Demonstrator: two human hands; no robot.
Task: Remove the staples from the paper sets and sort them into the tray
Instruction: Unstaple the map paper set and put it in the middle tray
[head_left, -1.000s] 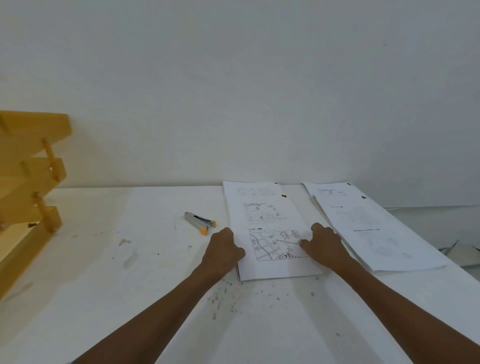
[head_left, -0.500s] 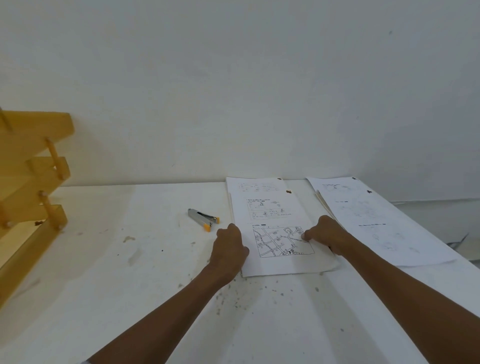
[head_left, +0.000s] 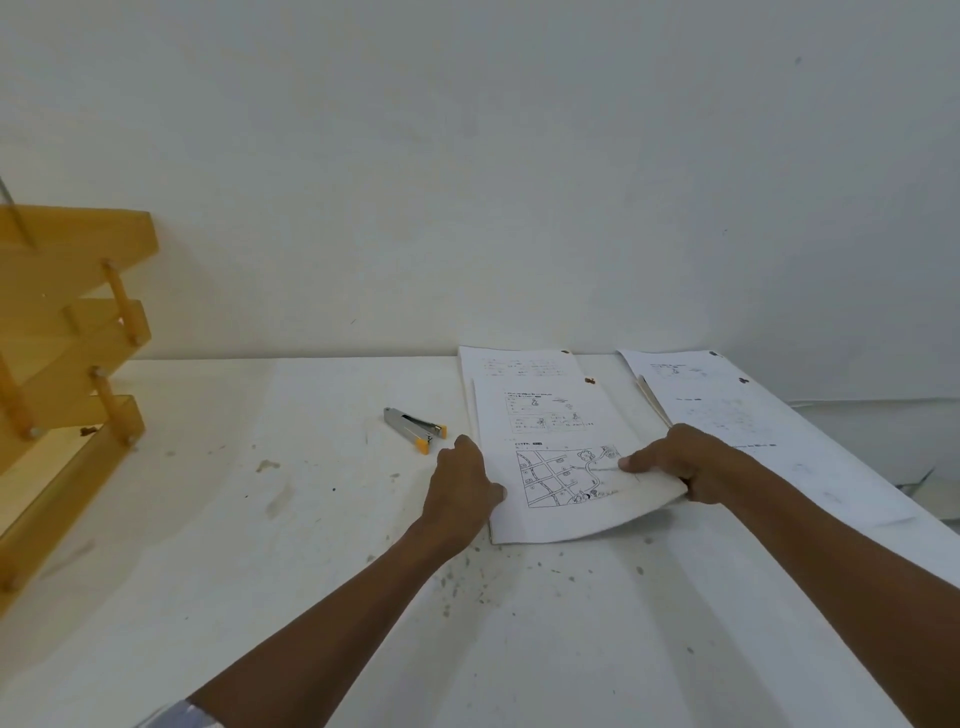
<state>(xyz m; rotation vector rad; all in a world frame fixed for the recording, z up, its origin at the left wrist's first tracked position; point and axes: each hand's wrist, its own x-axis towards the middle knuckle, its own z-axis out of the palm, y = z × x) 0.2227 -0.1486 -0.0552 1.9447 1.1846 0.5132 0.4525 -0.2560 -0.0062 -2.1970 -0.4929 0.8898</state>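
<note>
Worktop (head_left: 260, 597): tray (head_left: 78, 332) at far left. The paper set (head_left: 550, 415) lies lengthwise, running away from the person. The left hand (head_left: 460, 488) and right hand (head_left: 685, 462) each have their grip clamped on a near side edge. The staple (head_left: 589, 381) is at the far right corner. The staple remover (head_left: 415, 427) is just beside the left hand.

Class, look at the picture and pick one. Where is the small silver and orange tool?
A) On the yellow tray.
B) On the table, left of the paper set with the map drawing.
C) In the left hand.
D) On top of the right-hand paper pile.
B: the silver and orange tool lies on the table, just left of the map paper set.
</note>
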